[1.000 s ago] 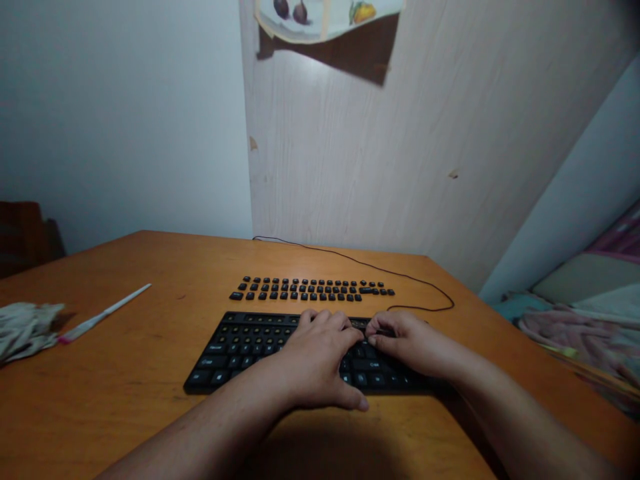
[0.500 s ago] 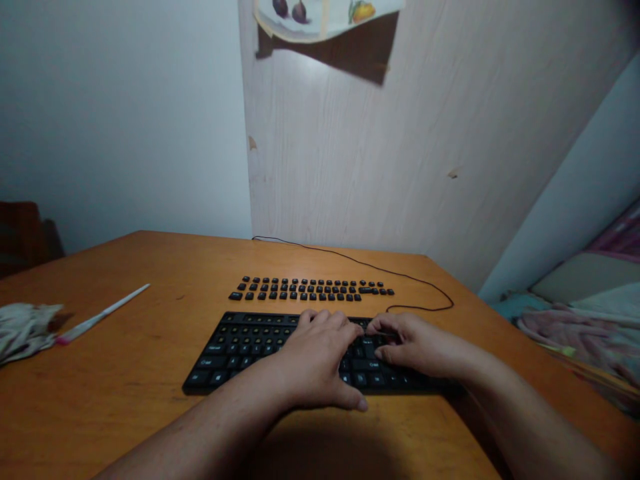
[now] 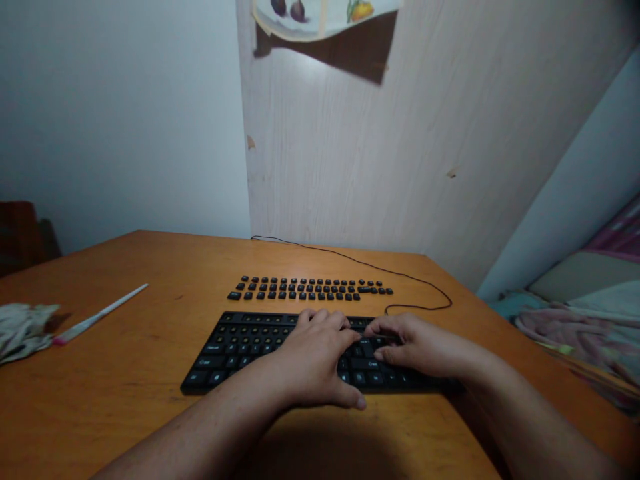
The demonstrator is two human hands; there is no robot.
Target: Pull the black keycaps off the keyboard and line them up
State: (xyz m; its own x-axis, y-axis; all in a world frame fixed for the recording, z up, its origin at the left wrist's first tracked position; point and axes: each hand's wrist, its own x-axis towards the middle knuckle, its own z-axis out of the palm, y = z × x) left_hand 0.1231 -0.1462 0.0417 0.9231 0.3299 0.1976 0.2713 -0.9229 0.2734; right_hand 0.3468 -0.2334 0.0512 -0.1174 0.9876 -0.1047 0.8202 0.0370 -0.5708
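Observation:
A black keyboard (image 3: 200,365) lies on the table, its upper rows stripped of keycaps and its lower rows still capped. My left hand (image 3: 320,357) rests across the middle of it, palm down, thumb stretched toward the near edge. Over the right part of the keyboard, my right hand (image 3: 407,343) has thumb and fingers curled together in a pinch. Something thin may be between them, but it is too dark to make out. Behind the keyboard, loose black keycaps (image 3: 301,288) stand in neat rows.
A black cable (image 3: 420,280) loops across the wooden table (image 3: 125,413). At the left lie a thin white brush-like stick (image 3: 107,310) with a pink end and a crumpled cloth (image 3: 25,331). The wall (image 3: 325,167) rises behind, and folded bedding (image 3: 565,327) is at the right.
Hardly anything differs. Both hands keep their places on the keyboard, and the whole view has shifted very slightly.

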